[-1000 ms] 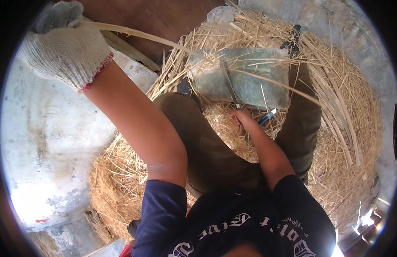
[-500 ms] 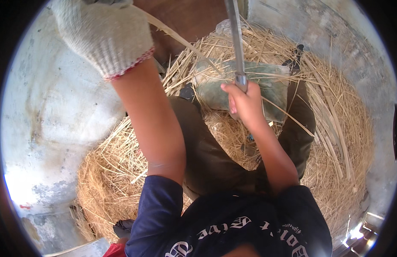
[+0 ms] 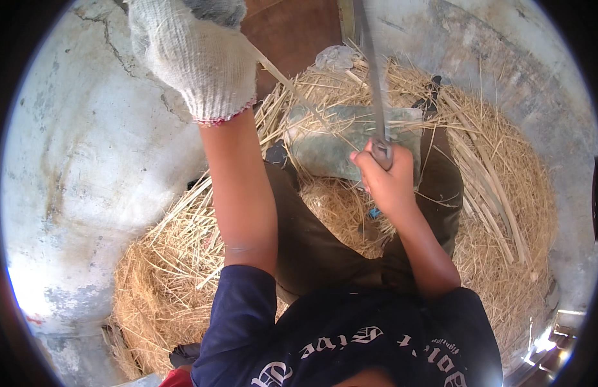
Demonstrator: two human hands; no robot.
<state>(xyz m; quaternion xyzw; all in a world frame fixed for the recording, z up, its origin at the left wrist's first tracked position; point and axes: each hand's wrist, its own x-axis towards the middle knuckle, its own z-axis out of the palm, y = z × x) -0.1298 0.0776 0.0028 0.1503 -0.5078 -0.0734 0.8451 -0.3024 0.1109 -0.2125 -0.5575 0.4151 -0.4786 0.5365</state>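
My left hand [image 3: 202, 68], in a white knitted glove with a grey palm and red-edged cuff, is raised at the upper left. It is closed around a thin pale bamboo strip [image 3: 273, 68], which slants down to the right toward my lap. My bare right hand [image 3: 390, 179] grips the handle of a long-bladed knife [image 3: 374, 77]; the blade points up and away, slightly blurred, its tip out of view. Between my lower legs lies a worn greenish sack-like pad [image 3: 341, 147], under the strip and beside the knife. My left fingers are mostly hidden by the glove.
Pale shavings [image 3: 163, 277] cover the floor around my legs. Longer split strips [image 3: 489, 187] lie at the right. A stained grey wall [image 3: 86, 161] is on the left, another wall [image 3: 505, 58] on the right. A brown panel [image 3: 299, 32] and a clear plastic bag [image 3: 337, 58] are ahead.
My gloved left hand has moved right and a little down in the picture with the strip. My right hand and the knife have shifted right and lower, and the blade has turned.
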